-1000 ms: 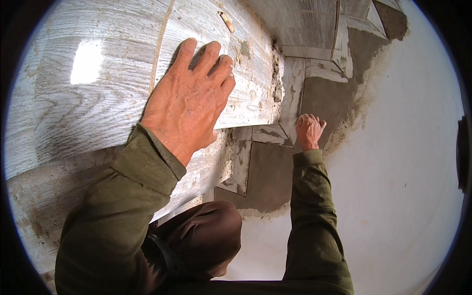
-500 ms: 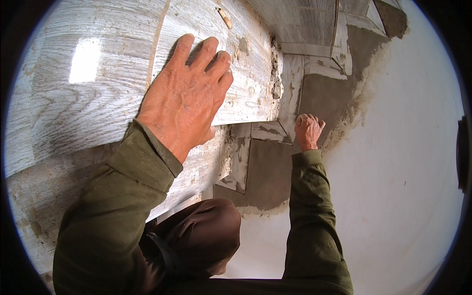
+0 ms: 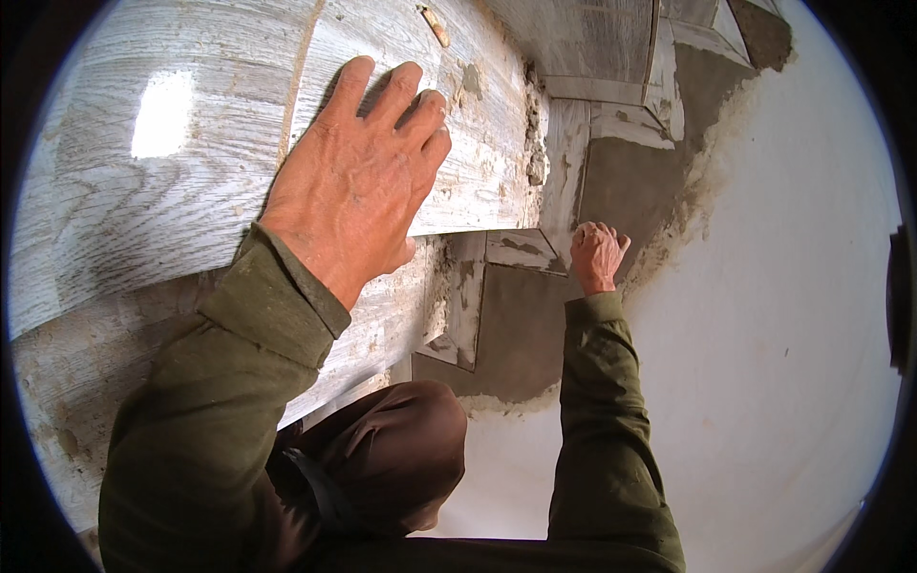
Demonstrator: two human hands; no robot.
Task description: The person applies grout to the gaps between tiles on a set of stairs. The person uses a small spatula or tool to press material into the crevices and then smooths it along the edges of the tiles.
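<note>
My left hand (image 3: pixel 355 181) rests on a grey wood-look tile tread (image 3: pixel 172 196) of a staircase, fingers apart and bent at the tips, thumb by the tread's front edge. On that tread, above my fingers, lies a small tan fragment (image 3: pixel 435 26). Farther right, my right hand (image 3: pixel 597 256) is closed with curled fingers beside the stepped tile skirting (image 3: pixel 564 158) and grey mortar patch (image 3: pixel 630 177) along the wall. What its fingers grip, if anything, is hidden.
A lower tread (image 3: pixel 115 382) lies at lower left, and higher steps (image 3: pixel 583 48) rise at top. A white wall (image 3: pixel 764 315) with rough mortar edges fills the right side. My bent knee (image 3: pixel 382 458) in brown trousers is at bottom centre.
The stairs and my left hand have shifted slightly upward in the view, the hand also a little leftward. My right hand stays almost in the same place, fingers still curled.
</note>
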